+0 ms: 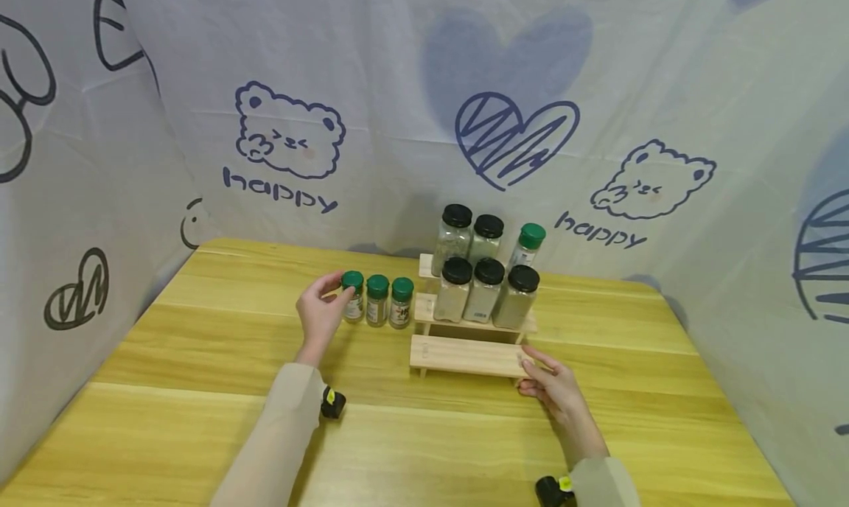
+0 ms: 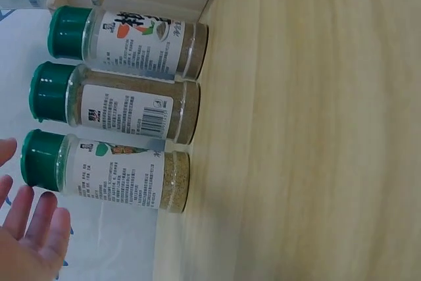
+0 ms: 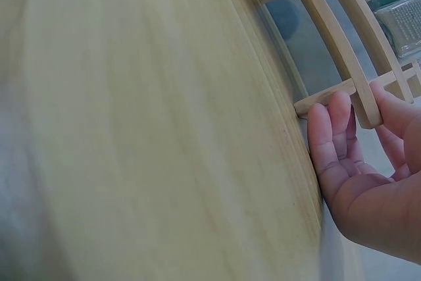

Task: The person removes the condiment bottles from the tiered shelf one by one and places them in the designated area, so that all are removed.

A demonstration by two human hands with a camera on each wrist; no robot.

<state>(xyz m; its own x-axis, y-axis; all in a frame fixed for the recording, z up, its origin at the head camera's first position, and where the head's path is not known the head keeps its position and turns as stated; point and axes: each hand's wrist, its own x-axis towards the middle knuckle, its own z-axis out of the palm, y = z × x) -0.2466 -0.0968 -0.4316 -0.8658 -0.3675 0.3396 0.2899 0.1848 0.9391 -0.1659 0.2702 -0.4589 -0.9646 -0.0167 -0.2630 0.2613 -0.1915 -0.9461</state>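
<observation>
At the left end of a row of three green-capped spice bottles, my left hand (image 1: 323, 312) reaches around the leftmost spice bottle (image 2: 122, 170). In the left wrist view its fingers are spread and relaxed beside the green cap (image 2: 43, 160), with a gap between thumb and fingers. The middle bottle (image 1: 376, 301) and the right one (image 1: 401, 303) stand upright close by, labels facing out. My right hand (image 1: 553, 389) holds the right end of the lowest step of a wooden tiered rack (image 1: 464, 354), thumb on top and fingers below, as the right wrist view shows.
Three black-capped jars (image 1: 488, 293) stand on the rack's middle step. Behind them on the top step are two more black-capped jars (image 1: 454, 238) and a green-capped bottle (image 1: 527, 245). A printed cloth (image 1: 398, 72) hangs behind the wooden table (image 1: 424, 448).
</observation>
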